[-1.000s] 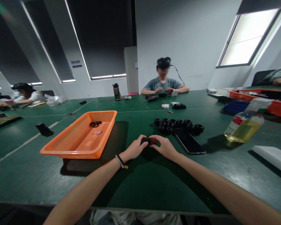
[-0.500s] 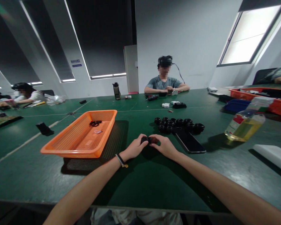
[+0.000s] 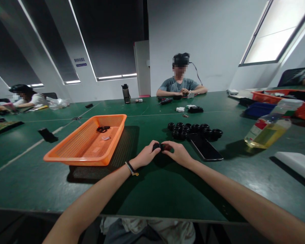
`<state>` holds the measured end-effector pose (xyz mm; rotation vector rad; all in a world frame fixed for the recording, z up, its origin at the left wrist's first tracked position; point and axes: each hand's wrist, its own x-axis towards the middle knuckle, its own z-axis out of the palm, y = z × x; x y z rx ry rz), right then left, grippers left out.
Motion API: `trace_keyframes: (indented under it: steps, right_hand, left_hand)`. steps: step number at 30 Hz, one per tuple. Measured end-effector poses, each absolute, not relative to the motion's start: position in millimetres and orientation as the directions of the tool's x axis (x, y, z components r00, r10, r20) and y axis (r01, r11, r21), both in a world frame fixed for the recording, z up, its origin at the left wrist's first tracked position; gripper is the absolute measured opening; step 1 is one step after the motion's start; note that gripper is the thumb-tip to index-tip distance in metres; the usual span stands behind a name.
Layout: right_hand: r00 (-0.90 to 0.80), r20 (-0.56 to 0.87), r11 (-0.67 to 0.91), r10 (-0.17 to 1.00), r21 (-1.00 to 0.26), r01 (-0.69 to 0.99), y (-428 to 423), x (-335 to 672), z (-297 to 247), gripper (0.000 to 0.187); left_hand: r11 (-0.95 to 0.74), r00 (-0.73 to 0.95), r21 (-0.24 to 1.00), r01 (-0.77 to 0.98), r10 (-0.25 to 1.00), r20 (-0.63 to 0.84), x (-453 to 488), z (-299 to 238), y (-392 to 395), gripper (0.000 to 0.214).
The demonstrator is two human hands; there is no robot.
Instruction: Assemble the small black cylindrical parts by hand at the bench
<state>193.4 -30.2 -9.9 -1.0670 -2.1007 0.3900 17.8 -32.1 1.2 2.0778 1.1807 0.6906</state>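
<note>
A small black round part point(image 3: 156, 146) is held just above the green table, at the middle of the view. My left hand point(image 3: 146, 155) grips its left side, thumb in front and fingers behind. From the right, my right hand point(image 3: 176, 152) pinches the part's other end with thumb and forefinger. The fingers cover much of the piece, so its exact kind does not show. Behind my right hand stands a cluster of several black round parts point(image 3: 183, 130), glossy and cup-like. A dark-screened phone point(image 3: 205, 147) lies against that cluster.
Left of my hands is an orange mesh basket point(image 3: 77, 161) holding a black cable point(image 3: 103, 129). On the right are a tilted-looking bottle of yellow liquid point(image 3: 268, 130), a white block point(image 3: 296, 166) and a blue tray point(image 3: 259, 110). A person point(image 3: 180, 84) sits across the table point(image 3: 147, 189).
The whole scene has shifted slightly upward as my head tilts. Both hands keep hold of the black part; my right thumb and forefinger have come closer together against it.
</note>
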Motion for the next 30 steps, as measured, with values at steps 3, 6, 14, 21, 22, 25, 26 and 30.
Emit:
trace_keyframes:
  steps: [3, 6, 14, 21, 22, 25, 26, 30]
  right_hand:
    - [-0.391, 0.474, 0.612, 0.789, -0.553, 0.565, -31.3, 193.4, -9.0, 0.029]
    - [-0.389, 0.470, 0.609, 0.792, -0.561, 0.561, -32.2, 193.1, -7.9, 0.032]
    - [-0.395, 0.460, 0.606, 0.795, -0.576, 0.549, -32.3, 192.4, -7.0, 0.028]
    - [-0.389, 0.443, 0.589, 0.808, -0.584, 0.559, -31.9, 192.1, -7.0, 0.028]
    - [-0.392, 0.442, 0.590, 0.807, -0.584, 0.557, -32.1, 192.2, -7.1, 0.028]
    - [-0.399, 0.441, 0.595, 0.803, -0.585, 0.551, -32.6, 192.4, -6.9, 0.028]
    - [-0.398, 0.440, 0.593, 0.805, -0.586, 0.551, -32.7, 192.5, -6.6, 0.028]
    - [-0.397, 0.427, 0.583, 0.812, -0.591, 0.558, -32.4, 192.9, -6.1, 0.027]
  left_hand:
    - [-0.398, 0.462, 0.742, 0.540, 0.877, 0.133, 17.9, 0.6, -31.2, 0.026]
    - [-0.411, 0.472, 0.738, 0.536, 0.870, 0.142, 18.0, 0.1, -30.6, 0.027]
    - [-0.406, 0.467, 0.732, 0.548, 0.874, 0.135, 18.0, 2.9, -33.0, 0.026]
    - [-0.405, 0.462, 0.738, 0.540, 0.875, 0.143, 18.2, 1.6, -32.3, 0.025]
    - [-0.406, 0.464, 0.738, 0.538, 0.874, 0.143, 18.1, 1.4, -31.9, 0.024]
    - [-0.407, 0.472, 0.740, 0.535, 0.871, 0.138, 18.0, 1.3, -31.4, 0.025]
    - [-0.406, 0.472, 0.740, 0.536, 0.871, 0.137, 18.0, 1.4, -31.4, 0.025]
    - [-0.405, 0.467, 0.735, 0.544, 0.874, 0.136, 18.2, 1.7, -31.8, 0.026]
